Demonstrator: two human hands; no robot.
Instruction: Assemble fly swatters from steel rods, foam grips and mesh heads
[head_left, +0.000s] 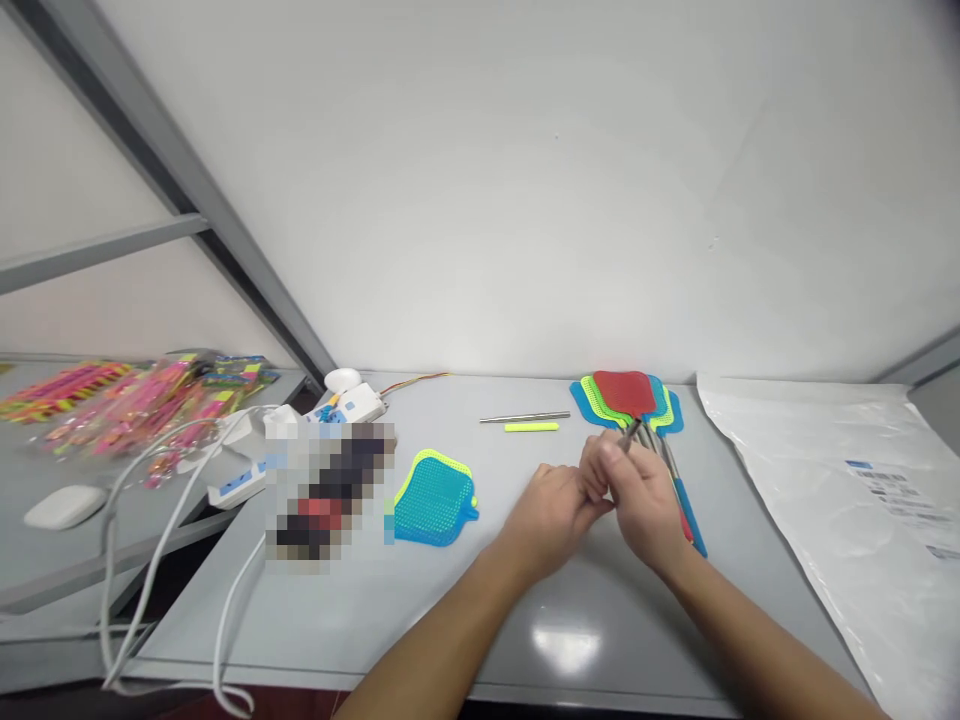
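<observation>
My right hand [641, 495] is closed around a thin metal rod [631, 432], whose dark end sticks up past my thumb. Pressed close against it, my left hand [551, 515] is also closed; what lies between its fingers is hidden. Just behind my hands rests a stack of assembled fly swatters with red [621, 390], green and blue heads, metal shafts and coloured grips. Beyond my left hand lie loose metal rods [525, 417] and a yellow-green grip [532, 427]. Further left are loose fly swatter heads, a blue one [435, 502] overlapping a yellow-green one [439, 459].
A large white plastic bag [817, 470] covers the table's right side. On the left are a blurred-out dark object [337, 495], power strips [352, 408] with white cables [161, 530], a white mouse-like object [65, 507] and colourful bagged goods [157, 395]. A white wall rises behind.
</observation>
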